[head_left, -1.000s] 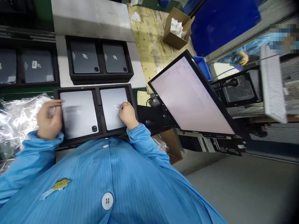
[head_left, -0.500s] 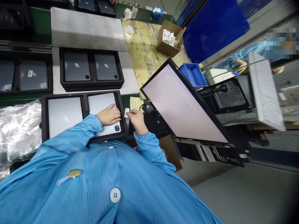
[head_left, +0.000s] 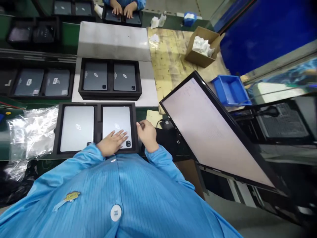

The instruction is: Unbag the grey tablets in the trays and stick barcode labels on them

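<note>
Head view looks down over a blue smock (head_left: 119,195) with a white button (head_left: 115,212) and a yellow badge (head_left: 71,196). Just past it, the left hand (head_left: 112,142) lies flat, fingers spread and released, on the near end of the right tablet (head_left: 116,124), beside its camera bump (head_left: 128,143). The right hand (head_left: 148,135) sits just off the tray's right edge with its fingers curled loosely; whether it pinches anything cannot be told. Both silver tablets lie back up in a black tray (head_left: 98,114) at the bench edge, the left tablet (head_left: 77,128) untouched in its own pocket.

Left of the tray lies crumpled clear plastic (head_left: 32,132). Right of the hands, a tilted monitor (head_left: 213,132) shows a pale screen, with a yellowish note (head_left: 153,117) and a small black device (head_left: 167,124) near its lower corner.

Farther back, a second tray (head_left: 110,94) holds two dark grey tablets (head_left: 95,76), and more trays (head_left: 39,82) stand on the left. A metal plate (head_left: 114,41) lies beyond. On the wooden board (head_left: 165,62) stand a cardboard box (head_left: 201,49) with white wipes and, nearer, a blue bin (head_left: 229,90). At the far edge, another person's hands (head_left: 123,9) rest on dark tablets.
</note>
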Demonstrator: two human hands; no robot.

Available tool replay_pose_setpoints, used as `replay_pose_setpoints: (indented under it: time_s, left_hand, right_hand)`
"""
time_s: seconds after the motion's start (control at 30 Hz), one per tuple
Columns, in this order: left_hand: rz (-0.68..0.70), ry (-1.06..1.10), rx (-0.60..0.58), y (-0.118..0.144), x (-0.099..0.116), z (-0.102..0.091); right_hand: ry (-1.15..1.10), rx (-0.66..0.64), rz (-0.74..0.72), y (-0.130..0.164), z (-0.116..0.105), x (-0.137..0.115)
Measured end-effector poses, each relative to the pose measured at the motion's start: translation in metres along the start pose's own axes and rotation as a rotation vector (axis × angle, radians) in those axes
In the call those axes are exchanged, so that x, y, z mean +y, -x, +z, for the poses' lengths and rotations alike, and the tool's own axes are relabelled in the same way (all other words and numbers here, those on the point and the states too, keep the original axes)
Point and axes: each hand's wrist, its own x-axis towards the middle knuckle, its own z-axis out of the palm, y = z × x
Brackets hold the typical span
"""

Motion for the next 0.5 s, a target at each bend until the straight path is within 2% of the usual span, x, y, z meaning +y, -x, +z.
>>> replay_pose_setpoints:
  time_s: [0.03,0.1,0.17,0.2,0.23,0.27,0.3,0.33,0.4,0.5]
  left_hand:
    - [-0.071,-0.002,0.015,0.012,0.002,0.000]
    - [-0.244,-0.052,0.178,0.048,-0.003,-0.010]
    - [-0.556,-0.142,0.437,0.092,-0.019,-0.029]
    - [-0.760,-0.186,0.564,0.113,-0.029,-0.039]
    - [-1.070,-0.187,0.617,0.133,-0.038,-0.047]
    - [-1.266,-0.123,0.544,0.149,-0.046,-0.053]
    - [-1.403,-0.076,0.492,0.160,-0.052,-0.058]
    - [-1.469,-0.034,0.432,0.168,-0.054,-0.061]
    - [-1.452,-0.034,0.409,0.170,-0.051,-0.068]
    - [-1.443,-0.117,0.455,0.143,-0.043,-0.092]
  right_hand:
    - [-0.043,-0.009,0.018,0.007,0.000,0.010]
    - [-0.101,-0.090,0.050,0.024,0.007,0.025]
    - [-0.145,-0.200,0.079,0.043,0.019,0.031]
    - [-0.163,-0.250,0.092,0.052,0.026,0.032]
    - [-0.170,-0.285,0.101,0.059,0.031,0.031]
    - [-0.173,-0.304,0.108,0.065,0.034,0.029]
    - [-0.175,-0.306,0.111,0.068,0.035,0.027]
    - [-0.184,-0.295,0.102,0.069,0.033,0.024]
    - [-0.216,-0.253,0.054,0.061,0.023,0.020]
    - [-0.233,-0.192,0.000,0.021,-0.001,0.015]
